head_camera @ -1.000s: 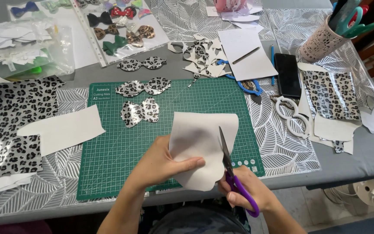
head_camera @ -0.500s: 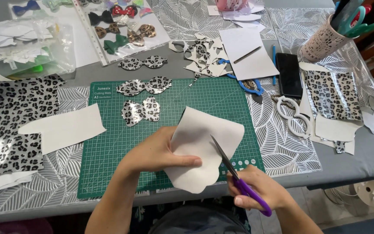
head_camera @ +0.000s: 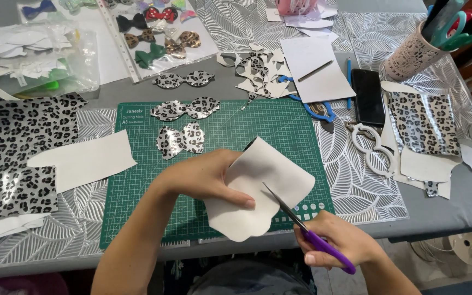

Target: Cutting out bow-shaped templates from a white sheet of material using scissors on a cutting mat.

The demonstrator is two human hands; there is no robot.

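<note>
While spread beneath both hands, green cutting mat (head_camera: 279,131) carrying three leopard-print bow cutouts (head_camera: 180,139) just beyond the fingertips. White sheet (head_camera: 258,196) raised above the mat, pinched along its left edge by left hand (head_camera: 206,177), thumb on top, fingers curled behind. Purple-handled scissors (head_camera: 307,229) gripped in right hand (head_camera: 340,240), blades parted across the sheet's lower right edge.

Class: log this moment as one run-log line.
left hand: holds white sheet | right hand: scissors cutting sheet edge | under: green mat
</note>
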